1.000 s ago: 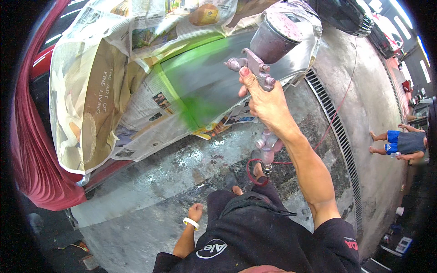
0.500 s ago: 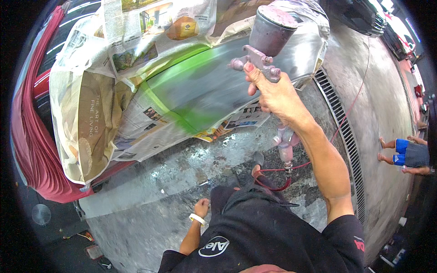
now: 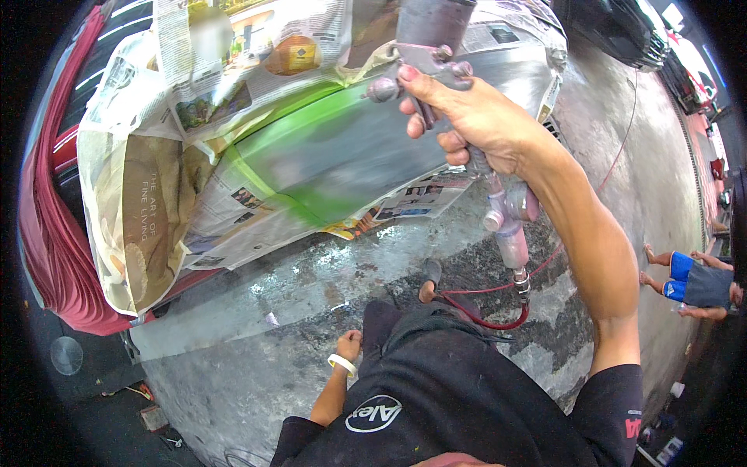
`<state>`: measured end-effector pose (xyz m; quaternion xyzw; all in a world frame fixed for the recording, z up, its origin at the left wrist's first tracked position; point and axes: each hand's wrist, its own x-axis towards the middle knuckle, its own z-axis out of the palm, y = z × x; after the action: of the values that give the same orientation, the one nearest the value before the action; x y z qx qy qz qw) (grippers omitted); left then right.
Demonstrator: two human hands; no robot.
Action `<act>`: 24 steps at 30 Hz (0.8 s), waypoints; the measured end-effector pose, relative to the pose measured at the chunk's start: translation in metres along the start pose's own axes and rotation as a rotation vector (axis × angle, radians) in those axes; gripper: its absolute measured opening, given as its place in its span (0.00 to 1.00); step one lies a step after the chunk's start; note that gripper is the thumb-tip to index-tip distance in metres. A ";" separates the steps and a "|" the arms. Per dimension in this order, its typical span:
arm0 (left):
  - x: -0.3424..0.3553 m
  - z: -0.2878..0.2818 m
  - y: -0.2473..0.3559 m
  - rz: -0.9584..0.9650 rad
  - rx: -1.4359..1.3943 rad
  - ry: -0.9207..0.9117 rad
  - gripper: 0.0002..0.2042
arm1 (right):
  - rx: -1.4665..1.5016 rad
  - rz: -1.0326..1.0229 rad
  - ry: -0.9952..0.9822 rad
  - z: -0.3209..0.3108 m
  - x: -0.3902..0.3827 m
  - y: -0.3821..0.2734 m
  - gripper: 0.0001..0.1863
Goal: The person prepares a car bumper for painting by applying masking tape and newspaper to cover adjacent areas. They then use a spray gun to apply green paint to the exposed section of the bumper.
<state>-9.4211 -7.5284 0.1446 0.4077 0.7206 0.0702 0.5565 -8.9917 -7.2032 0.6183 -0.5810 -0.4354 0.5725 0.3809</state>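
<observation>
My right hand [image 3: 490, 121] is closed around the grip of a paint-spattered spray gun [image 3: 428, 66], with two fingers at its trigger. The dark cup on top is cut off by the upper edge. A fitting with a round gauge [image 3: 510, 222] hangs under the grip and joins a red air hose [image 3: 494, 323]. The gun's nozzle points left, over a grey car panel [image 3: 342, 156] edged in green tape [image 3: 261, 183]. Newspaper sheets [image 3: 261, 86] cover the area around the panel. Low by my thigh, my left hand [image 3: 349, 345] hangs with curled fingers, holding nothing visible.
Red cloth [image 3: 50, 226] drapes over the car at the left. A floor drain grate [image 3: 552, 128] lies beyond my right arm. Another person [image 3: 692, 282] in blue shorts stands at the far right. A dark vehicle [image 3: 615, 31] is at the top right.
My right hand and the spray gun have moved left and upward along the panel, so the cup now leaves the picture. The fitting and hose swung right. My left hand stays low.
</observation>
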 end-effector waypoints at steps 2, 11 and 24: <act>0.006 0.001 0.000 0.017 -0.039 0.009 0.12 | -0.055 0.018 0.004 -0.006 0.008 -0.002 0.35; 0.010 0.005 -0.012 0.031 -0.024 0.049 0.12 | -0.031 0.057 0.170 -0.082 0.021 0.010 0.31; 0.015 0.004 -0.008 0.076 0.077 0.074 0.11 | 0.009 0.047 0.322 -0.218 0.026 0.032 0.32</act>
<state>-9.4228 -7.5248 0.1272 0.4527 0.7269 0.0786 0.5104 -8.7725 -7.1772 0.5914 -0.6736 -0.3524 0.4827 0.4349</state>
